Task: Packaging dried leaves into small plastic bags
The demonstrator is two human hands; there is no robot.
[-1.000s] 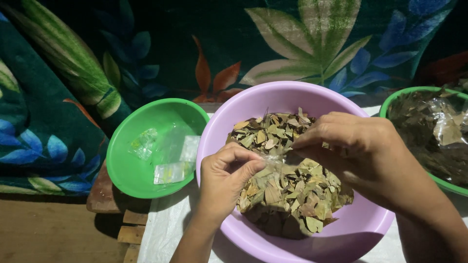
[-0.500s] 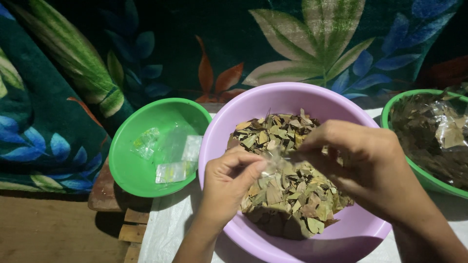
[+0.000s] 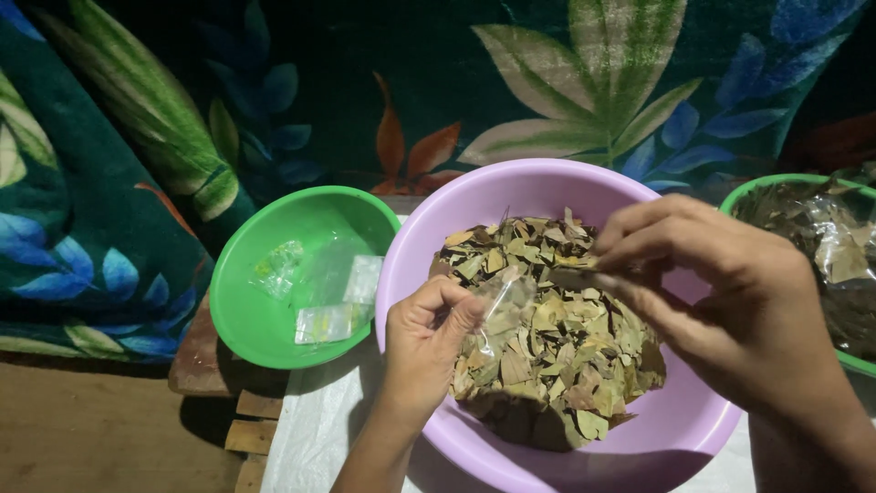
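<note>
Nearest, the left hand (image 3: 427,340) pinches a small clear plastic bag (image 3: 500,297) over the purple bowl (image 3: 511,196) of dried leaves (image 3: 557,365). The right hand (image 3: 730,292) grips a leaf piece (image 3: 573,274) just beside the bag. Farther left, a green bowl (image 3: 242,319) holds filled packets (image 3: 328,319).

Three bowls (image 3: 301,274), two hands (image 3: 429,342)

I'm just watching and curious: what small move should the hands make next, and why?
Probably slip the leaf pinched in the right hand into the small clear bag that the left hand holds over the purple bowl of dried leaves. The two nearly meet, and the bag looks almost empty.
</note>
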